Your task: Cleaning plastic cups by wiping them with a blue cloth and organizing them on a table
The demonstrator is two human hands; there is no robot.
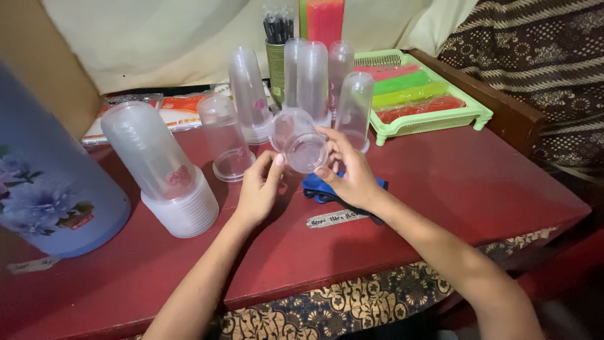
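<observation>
Both my hands hold one clear plastic cup above the red table, its mouth turned toward me. My left hand grips its left side with the thumb on the rim. My right hand holds the right side, fingers curled round the rim. Under my right hand lies a blue cloth-like thing, partly hidden. A tall stack of clear cups stands upside down to the left of my left hand.
More upside-down cup stacks stand behind the held cup. A green tray with coloured strips sits at the back right. A large blue flowered jug stands at the left. A holder of dark straws is at the back.
</observation>
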